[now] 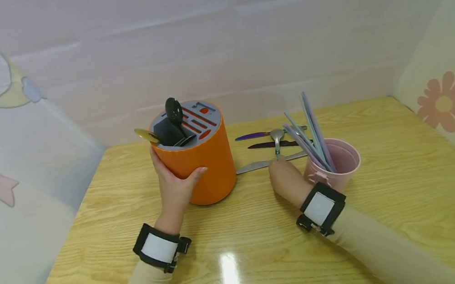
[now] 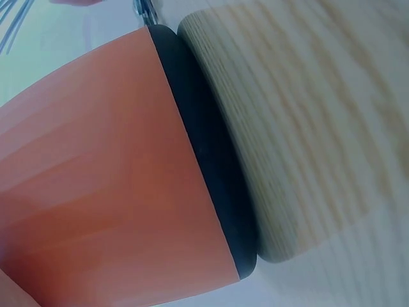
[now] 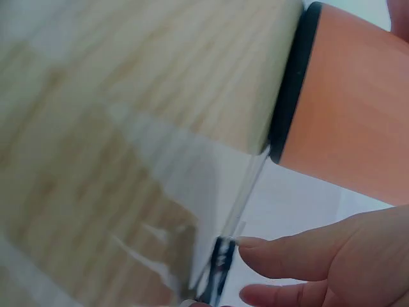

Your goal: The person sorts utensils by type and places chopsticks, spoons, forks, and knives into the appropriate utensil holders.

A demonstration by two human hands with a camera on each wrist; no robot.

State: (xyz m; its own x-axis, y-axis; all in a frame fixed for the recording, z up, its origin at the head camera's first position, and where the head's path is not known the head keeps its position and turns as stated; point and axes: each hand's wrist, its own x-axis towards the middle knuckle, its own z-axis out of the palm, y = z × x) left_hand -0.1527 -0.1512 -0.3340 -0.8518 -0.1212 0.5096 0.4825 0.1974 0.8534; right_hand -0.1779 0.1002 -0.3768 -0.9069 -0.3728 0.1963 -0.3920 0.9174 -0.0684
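My left hand (image 1: 171,184) grips the near left side of an orange cylindrical utensil holder (image 1: 213,166), thumb across its front and the other fingers hidden. Slots cut its grey top, where black utensils (image 1: 174,112) and a gold-coloured utensil end (image 1: 147,135) stick out. To the right, my right hand (image 1: 288,179) pinches a spoon (image 1: 277,135) by its patterned handle, bowl pointing away from me. In the right wrist view the thumb (image 3: 275,256) lies against the dark handle (image 3: 220,265). Beyond this hand lie a silver knife (image 1: 254,166), a black knife (image 1: 269,145) and a purple-blue knife (image 1: 253,135).
Close beside my right wrist stands a pink bucket (image 1: 346,160), with several pastel sticklike pieces (image 1: 314,129) leaning in it. The wood-grain table (image 1: 110,254) meets a pale back wall (image 1: 245,67) and printed side panels (image 1: 450,102).
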